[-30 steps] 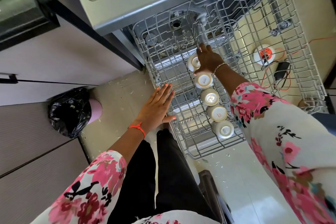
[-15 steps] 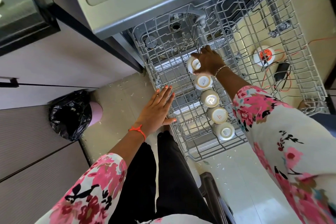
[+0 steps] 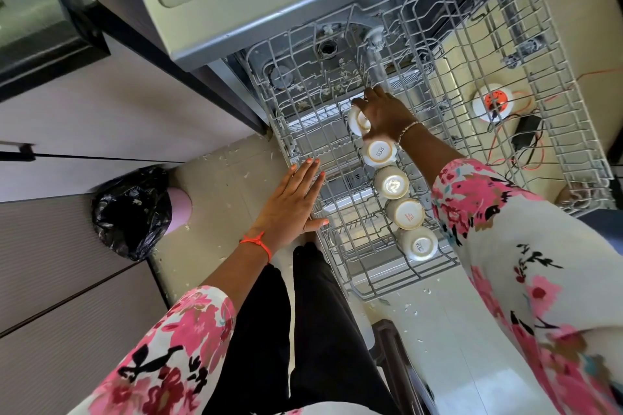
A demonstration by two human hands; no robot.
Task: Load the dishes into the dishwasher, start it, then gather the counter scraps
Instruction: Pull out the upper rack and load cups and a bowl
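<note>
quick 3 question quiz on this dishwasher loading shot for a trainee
1. True or false: the left hand is holding a cup.
2. How many white cups sit in the row in the rack, counting any in a hand?
3. The right hand grips which cup of the row? A) nearest the person B) middle C) farthest

Key
1. False: it lies flat, fingers straight, at the rack's left edge.
2. Five, all base up.
3. C: the far cup.
</note>
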